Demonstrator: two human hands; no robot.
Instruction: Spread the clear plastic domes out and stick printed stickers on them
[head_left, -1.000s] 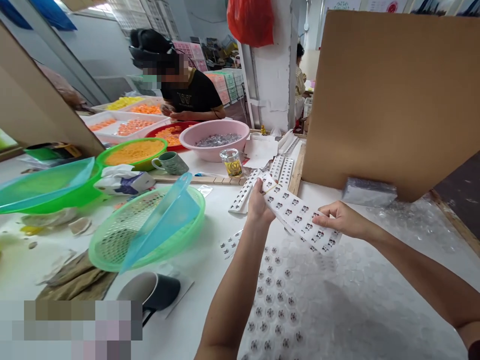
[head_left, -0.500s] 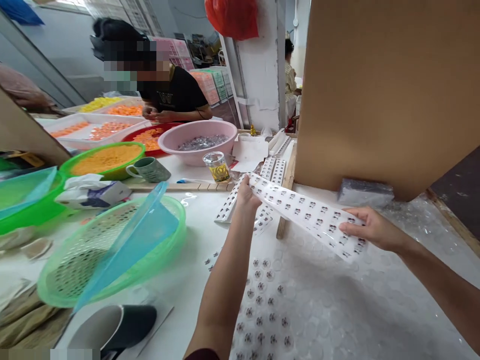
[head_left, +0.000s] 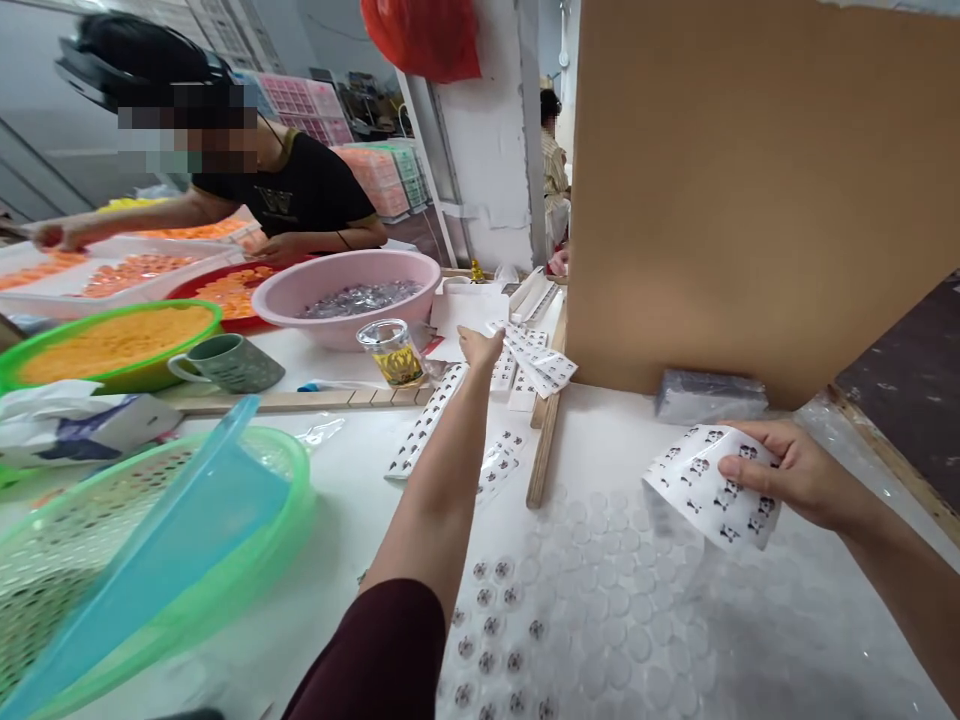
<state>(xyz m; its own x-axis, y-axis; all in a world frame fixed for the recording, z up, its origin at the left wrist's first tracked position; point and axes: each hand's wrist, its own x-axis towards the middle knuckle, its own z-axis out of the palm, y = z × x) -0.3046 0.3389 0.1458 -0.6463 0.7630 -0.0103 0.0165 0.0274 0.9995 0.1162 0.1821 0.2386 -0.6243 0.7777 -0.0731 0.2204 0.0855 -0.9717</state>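
In my right hand [head_left: 802, 475] is a curled white sticker sheet [head_left: 709, 480] with rows of black panda prints, pinched between thumb and fingers. My left hand [head_left: 481, 346] reaches far forward, its thumb on the end of a smaller printed sticker strip [head_left: 544, 368]. That strip fans out over other printed strips beside a wooden bar [head_left: 547, 450]. Another printed sheet [head_left: 427, 425] lies left of my forearm. Below my hands, clear round discs [head_left: 637, 570] cover the white table; several on the left carry dark panda prints [head_left: 487, 660].
A green basket [head_left: 296, 500] with a blue sheet [head_left: 240, 490] stands at left. Behind are a pink basin [head_left: 274, 305], a mug [head_left: 236, 362] and a glass [head_left: 394, 355]. Cardboard [head_left: 750, 200] rises behind a plastic-wrapped block [head_left: 712, 396]. A co-worker [head_left: 300, 190] reaches over trays.
The sheet stretched between my hands is now in two pieces. My right hand's piece has curled up; my left hand has moved farther forward. The co-worker's arm has stretched out left. The view has shifted right.
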